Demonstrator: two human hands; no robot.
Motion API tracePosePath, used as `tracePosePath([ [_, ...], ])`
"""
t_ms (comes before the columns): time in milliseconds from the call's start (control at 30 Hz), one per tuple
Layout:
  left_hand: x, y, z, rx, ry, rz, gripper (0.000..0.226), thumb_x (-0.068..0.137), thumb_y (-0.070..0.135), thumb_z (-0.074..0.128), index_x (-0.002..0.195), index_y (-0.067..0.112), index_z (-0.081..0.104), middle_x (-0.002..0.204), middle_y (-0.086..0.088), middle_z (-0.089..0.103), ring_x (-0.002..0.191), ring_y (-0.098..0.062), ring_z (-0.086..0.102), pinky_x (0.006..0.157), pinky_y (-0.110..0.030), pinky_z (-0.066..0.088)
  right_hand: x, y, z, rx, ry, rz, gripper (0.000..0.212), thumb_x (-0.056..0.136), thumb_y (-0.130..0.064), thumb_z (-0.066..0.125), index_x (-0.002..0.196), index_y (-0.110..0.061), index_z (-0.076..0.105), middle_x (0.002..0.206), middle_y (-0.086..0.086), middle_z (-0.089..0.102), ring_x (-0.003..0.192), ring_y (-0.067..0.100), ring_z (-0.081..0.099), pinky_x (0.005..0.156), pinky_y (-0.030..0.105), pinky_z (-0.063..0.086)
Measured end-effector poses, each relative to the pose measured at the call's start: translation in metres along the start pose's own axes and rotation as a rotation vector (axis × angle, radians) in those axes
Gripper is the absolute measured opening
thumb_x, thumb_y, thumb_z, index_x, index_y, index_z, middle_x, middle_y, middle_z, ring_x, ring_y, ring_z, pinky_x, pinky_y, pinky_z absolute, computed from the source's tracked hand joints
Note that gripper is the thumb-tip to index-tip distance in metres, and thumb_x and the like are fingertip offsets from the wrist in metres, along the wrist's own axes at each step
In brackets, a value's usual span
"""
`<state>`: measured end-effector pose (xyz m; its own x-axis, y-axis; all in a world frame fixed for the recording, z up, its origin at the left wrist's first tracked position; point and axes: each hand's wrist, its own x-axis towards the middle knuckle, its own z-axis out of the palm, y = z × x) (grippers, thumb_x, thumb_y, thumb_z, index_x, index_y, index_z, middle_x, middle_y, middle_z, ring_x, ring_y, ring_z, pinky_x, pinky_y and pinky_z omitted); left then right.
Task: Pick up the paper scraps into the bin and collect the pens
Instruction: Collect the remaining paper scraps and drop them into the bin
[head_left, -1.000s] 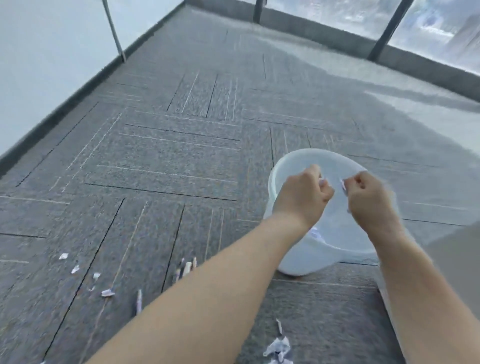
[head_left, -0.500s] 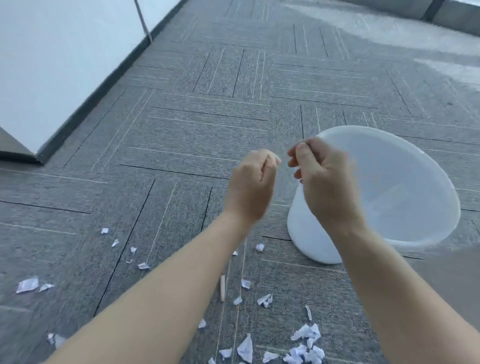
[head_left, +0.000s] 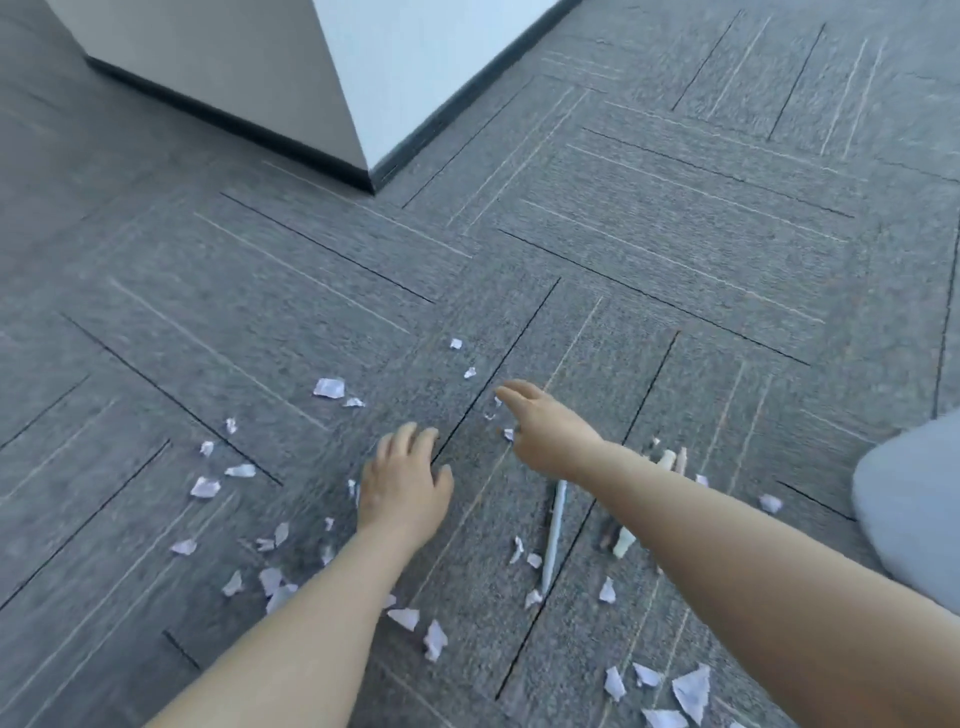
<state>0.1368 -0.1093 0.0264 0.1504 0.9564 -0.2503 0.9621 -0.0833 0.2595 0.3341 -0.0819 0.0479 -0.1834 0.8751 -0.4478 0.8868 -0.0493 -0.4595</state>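
Several white paper scraps (head_left: 328, 387) lie scattered over the grey carpet, most of them left of and below my hands. My left hand (head_left: 405, 486) hovers palm down over the carpet with its fingers spread and holds nothing. My right hand (head_left: 540, 431) reaches forward, fingers extended, just above small scraps (head_left: 491, 414). A light blue pen (head_left: 555, 535) lies between my forearms. More pens (head_left: 667, 460) lie partly hidden under my right forearm. The bin is out of view.
A white wall corner with a dark skirting (head_left: 371, 179) juts in at the upper left. A grey-clothed knee (head_left: 914, 499) shows at the right edge. More scraps (head_left: 691, 691) lie at the lower right.
The view swung left and down, so the white bin left the frame. Both hands dropped from the bin's rim to the carpet and opened over the scraps.
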Motion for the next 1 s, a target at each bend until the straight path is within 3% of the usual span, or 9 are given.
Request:
tracePosePath([
  [133,-0.009,-0.037,0.004,0.033,-0.045,-0.099,0.059,0.095,0.048,0.034,0.149,0.032,0.015,0.159,0.001,0.004,0.145,-0.023,0.001,0.117,-0.046,0.005,0.027,-0.006,0.022,-0.049,-0.031,0.026,0.081,0.087,0.007,0.038,0.156,-0.021,0.007,0.164,0.0,-0.005,0.15,0.025,-0.002,0.118,0.043,0.018],
  [233,-0.018,-0.052,0.012,-0.003,-0.04,-0.109,0.06,0.095,0.049,0.033,0.149,0.033,0.014,0.16,0.002,0.002,0.145,-0.022,0.0,0.117,-0.047,0.002,0.022,-0.016,0.042,-0.045,-0.004,0.008,0.08,0.086,0.005,0.038,0.156,-0.019,0.008,0.164,0.001,-0.002,0.15,0.024,-0.007,0.121,0.044,0.01],
  [300,-0.025,-0.057,0.016,-0.025,-0.01,-0.082,0.06,0.095,0.05,0.034,0.148,0.031,0.017,0.159,0.001,0.006,0.145,-0.022,0.003,0.117,-0.046,0.006,0.004,-0.028,0.056,0.0,0.029,-0.035,0.075,0.087,0.004,0.036,0.155,-0.019,0.015,0.163,0.0,0.008,0.15,0.023,0.003,0.12,0.045,0.016],
  [433,-0.033,-0.071,0.019,-0.08,0.046,-0.053,0.059,0.094,0.049,0.038,0.147,0.03,0.021,0.158,0.002,0.011,0.145,-0.021,0.008,0.115,-0.04,0.013,-0.025,-0.05,0.068,0.054,0.195,-0.238,0.058,0.093,0.004,0.04,0.147,-0.018,0.039,0.15,0.001,0.042,0.136,0.02,0.041,0.111,0.04,0.039],
  [533,-0.036,-0.084,0.022,-0.059,0.068,-0.079,0.059,0.093,0.048,0.038,0.147,0.03,0.022,0.158,0.0,0.012,0.145,-0.023,0.008,0.117,-0.041,0.01,0.018,-0.036,0.05,0.031,0.287,-0.052,0.063,0.089,0.006,0.04,0.147,-0.017,0.038,0.154,0.001,0.036,0.143,0.022,0.031,0.117,0.042,0.027],
  [667,-0.04,-0.091,0.026,-0.071,0.05,-0.087,0.06,0.093,0.048,0.036,0.148,0.031,0.019,0.159,0.001,0.007,0.146,-0.021,0.002,0.116,-0.038,0.001,0.042,-0.033,0.044,-0.061,0.191,0.101,0.066,0.084,0.01,0.038,0.145,-0.016,0.04,0.16,0.001,0.021,0.148,0.026,0.016,0.116,0.049,0.023],
  [867,-0.032,-0.096,0.024,-0.089,0.074,-0.034,0.058,0.094,0.046,0.036,0.148,0.027,0.022,0.159,-0.001,0.009,0.146,-0.021,0.004,0.116,-0.037,0.004,-0.014,-0.054,0.071,0.005,0.237,-0.179,0.047,0.092,0.002,0.043,0.135,-0.012,0.054,0.143,0.002,0.051,0.131,0.021,0.047,0.109,0.041,0.042],
  [933,-0.025,-0.098,0.023,-0.088,0.091,-0.034,0.057,0.094,0.045,0.036,0.147,0.026,0.024,0.158,-0.002,0.012,0.145,-0.022,0.008,0.118,-0.04,0.009,0.017,-0.054,0.055,0.019,0.306,-0.121,0.055,0.091,0.003,0.041,0.143,-0.014,0.045,0.15,0.003,0.042,0.138,0.022,0.038,0.114,0.042,0.034],
  [1000,-0.02,-0.098,0.02,-0.086,0.103,-0.047,0.057,0.094,0.044,0.037,0.146,0.024,0.027,0.158,-0.003,0.016,0.144,-0.023,0.013,0.117,-0.042,0.017,0.053,-0.056,0.037,-0.041,0.255,-0.037,0.07,0.087,0.007,0.038,0.152,-0.017,0.027,0.161,0.003,0.019,0.148,0.025,0.017,0.117,0.045,0.021],
])
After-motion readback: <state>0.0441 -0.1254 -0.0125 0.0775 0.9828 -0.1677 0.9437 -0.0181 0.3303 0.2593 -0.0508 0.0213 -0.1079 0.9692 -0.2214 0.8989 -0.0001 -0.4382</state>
